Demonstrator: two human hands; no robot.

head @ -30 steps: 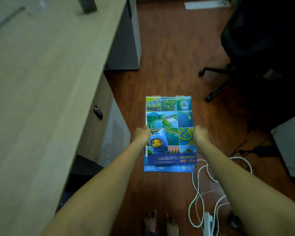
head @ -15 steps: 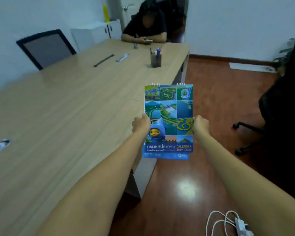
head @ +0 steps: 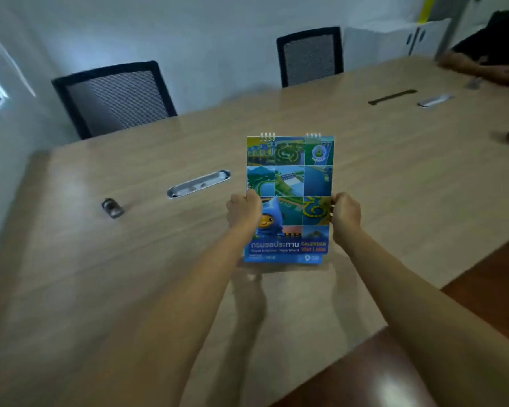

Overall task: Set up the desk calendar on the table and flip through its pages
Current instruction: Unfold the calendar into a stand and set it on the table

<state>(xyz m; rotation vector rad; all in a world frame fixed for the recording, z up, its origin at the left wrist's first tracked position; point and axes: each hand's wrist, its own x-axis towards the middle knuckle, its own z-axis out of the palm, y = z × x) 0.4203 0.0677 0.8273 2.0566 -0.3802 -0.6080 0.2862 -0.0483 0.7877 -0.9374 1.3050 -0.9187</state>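
Observation:
The desk calendar (head: pixel 290 183) is a tall spiral-bound pad with a blue and green cover of photo tiles and a cartoon mascot. It is upright over the wooden table (head: pixel 130 274), its cover facing me and the wire rings at the top. My left hand (head: pixel 243 211) grips its left edge and my right hand (head: pixel 345 214) grips its right edge, both about halfway up. Its lower edge hangs a little above the tabletop, with a shadow beneath it.
A metal cable slot (head: pixel 199 183) and a small dark object (head: pixel 112 207) lie on the table to the left. Two mesh-backed chairs (head: pixel 115 96) stand at the far side. Another person's arm (head: pixel 479 69) rests at the far right. Red-brown floor (head: pixel 482 289) shows at lower right.
My view swung up from the floor and left across the table. The calendar, held in both hands throughout, went from over the floor beside the desk to above the tabletop.

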